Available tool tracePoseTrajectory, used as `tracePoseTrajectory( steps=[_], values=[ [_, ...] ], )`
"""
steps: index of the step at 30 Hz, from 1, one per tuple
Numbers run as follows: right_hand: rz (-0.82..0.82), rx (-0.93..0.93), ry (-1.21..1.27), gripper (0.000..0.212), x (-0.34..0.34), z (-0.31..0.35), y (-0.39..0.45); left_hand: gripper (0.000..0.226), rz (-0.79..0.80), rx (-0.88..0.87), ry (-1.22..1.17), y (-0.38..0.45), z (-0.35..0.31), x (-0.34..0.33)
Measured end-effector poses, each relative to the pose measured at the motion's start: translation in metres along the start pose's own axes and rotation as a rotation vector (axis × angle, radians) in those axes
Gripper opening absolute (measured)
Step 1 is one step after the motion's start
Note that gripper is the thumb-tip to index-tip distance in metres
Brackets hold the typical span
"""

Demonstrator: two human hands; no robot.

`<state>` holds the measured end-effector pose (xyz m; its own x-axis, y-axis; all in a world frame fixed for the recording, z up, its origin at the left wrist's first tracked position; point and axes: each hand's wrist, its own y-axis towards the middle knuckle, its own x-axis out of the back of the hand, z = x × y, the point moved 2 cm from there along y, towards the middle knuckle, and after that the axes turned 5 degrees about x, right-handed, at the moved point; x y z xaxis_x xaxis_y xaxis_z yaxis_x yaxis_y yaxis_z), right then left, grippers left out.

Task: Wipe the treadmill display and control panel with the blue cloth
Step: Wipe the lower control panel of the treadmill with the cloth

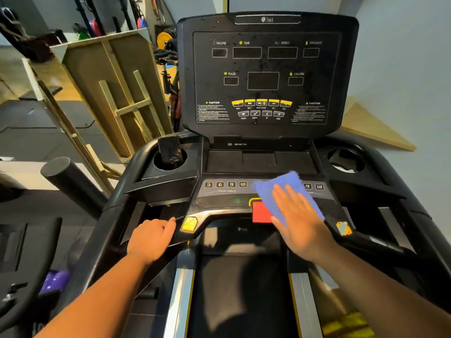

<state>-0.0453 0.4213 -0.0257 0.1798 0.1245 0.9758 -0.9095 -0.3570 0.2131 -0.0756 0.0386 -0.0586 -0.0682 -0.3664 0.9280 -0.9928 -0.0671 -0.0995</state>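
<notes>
The black treadmill display [266, 76] stands upright ahead, dusty, with labelled windows and yellow buttons. Below it lies the grey control panel [227, 193] with numbered keys. A blue cloth [275, 189] is spread on the panel's right half, over part of the red stop button [261, 212]. My right hand [300, 220] lies flat on the cloth with straight fingers, pressing it down. My left hand [151, 237] curls round the black left handlebar [136, 230] beside a yellow button [189, 224].
A phone [169, 148] stands in the left cup holder; the right cup holder [346, 159] holds something pale. Wooden frames [109, 93] lean at the left. A black roller [70, 179] sits left of the console. The belt [241, 289] runs beneath my arms.
</notes>
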Motion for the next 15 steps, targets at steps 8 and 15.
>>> tracePoseTrajectory(
  steps=[8, 15],
  values=[
    [-0.026, -0.011, 0.019, 0.07, -0.016, 0.066, 0.041, 0.06, -0.003, 0.013, 0.008, -0.001, -0.004, 0.003],
    [-0.145, -0.101, -0.006, 0.064, -0.004, -0.022, -0.022, 0.058, -0.012, 0.022, 0.036, -0.003, -0.008, 0.004]
  ],
)
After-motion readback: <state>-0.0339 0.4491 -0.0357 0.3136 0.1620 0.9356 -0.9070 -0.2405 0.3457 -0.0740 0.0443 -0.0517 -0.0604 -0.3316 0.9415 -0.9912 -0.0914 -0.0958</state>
